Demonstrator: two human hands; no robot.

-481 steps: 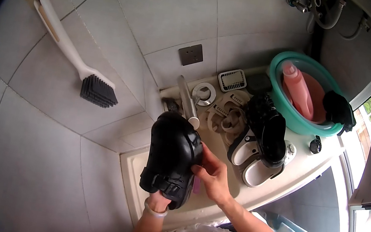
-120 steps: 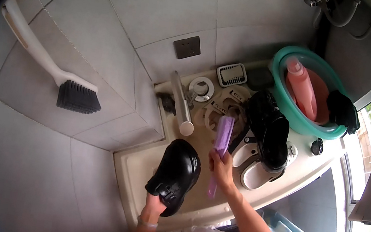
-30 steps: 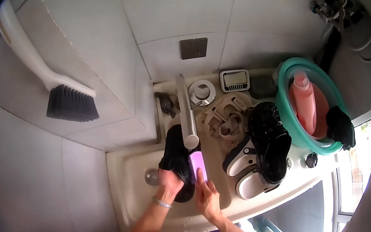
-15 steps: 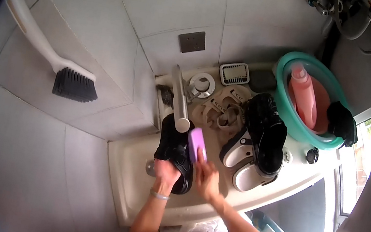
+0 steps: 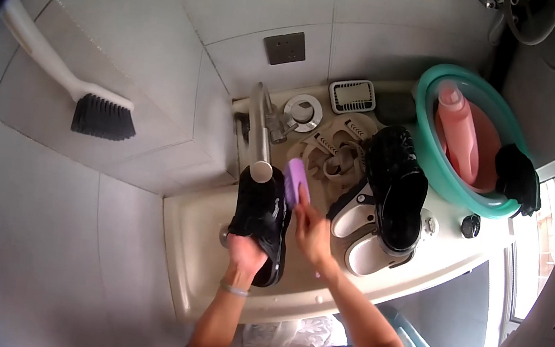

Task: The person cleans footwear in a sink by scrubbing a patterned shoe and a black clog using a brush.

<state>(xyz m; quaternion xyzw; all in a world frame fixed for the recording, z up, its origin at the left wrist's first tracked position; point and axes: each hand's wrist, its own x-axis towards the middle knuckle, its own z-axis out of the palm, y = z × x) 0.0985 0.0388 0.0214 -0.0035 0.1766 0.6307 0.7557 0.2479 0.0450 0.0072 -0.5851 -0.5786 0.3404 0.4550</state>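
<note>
A black sandal (image 5: 259,207) is held over the sink basin (image 5: 191,261), its toe end under the faucet (image 5: 261,160). My left hand (image 5: 247,252) is inside the sandal's foot opening, with its fingers hidden by the upper. My right hand (image 5: 312,233) is closed around a purple scrub brush (image 5: 296,182), which lies along the sandal's right edge. Just right of the brush, beige sandals (image 5: 340,151) rest on the counter. Beside them are black clogs (image 5: 399,185) and white-lined shoes (image 5: 368,253).
A teal basin (image 5: 429,176) with a pink bottle (image 5: 458,133) and a black cloth (image 5: 520,179) stands at the right. A white soap dish (image 5: 352,97) sits by the wall. At the left, a white-handled brush (image 5: 104,113) appears near the tiles. A wristwatch (image 5: 471,225) lies near the counter's right edge.
The purple brush has moved up along the sandal's edge with my right hand. My left hand keeps hold of the sandal. The whole view has shifted slightly.
</note>
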